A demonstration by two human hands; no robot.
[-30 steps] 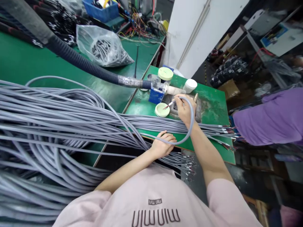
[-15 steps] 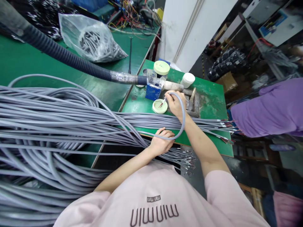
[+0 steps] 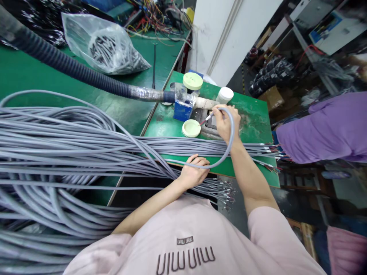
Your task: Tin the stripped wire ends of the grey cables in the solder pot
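My right hand [image 3: 228, 120] pinches a grey cable [image 3: 231, 131] close to its stripped end, and the cable arches back over the wrist. Its thin wire ends [image 3: 204, 122] point left, by the right rim of a shallow pale-green dish [image 3: 191, 132]; whether they touch it I cannot tell. Lower down, my left hand [image 3: 195, 172] is curled on the same cable at the table's front edge. Between the hands a bundle of grey cables [image 3: 183, 144] runs across the green table. Beneath the right hand is a dark metal block [image 3: 212, 120], partly hidden.
A ribbed hose [image 3: 94, 78] ends in a pale nozzle [image 3: 206, 102] over a blue box [image 3: 182, 110]. A lidded tub [image 3: 192, 81] and a white jar [image 3: 225, 95] stand behind. Coiled cables [image 3: 57, 152] fill the left. A person in a purple sleeve [image 3: 321, 130] is at right.
My right hand has moved right with the cable, drawing the wire ends from over the dish to its right rim. My left hand has stayed in place on the cable.
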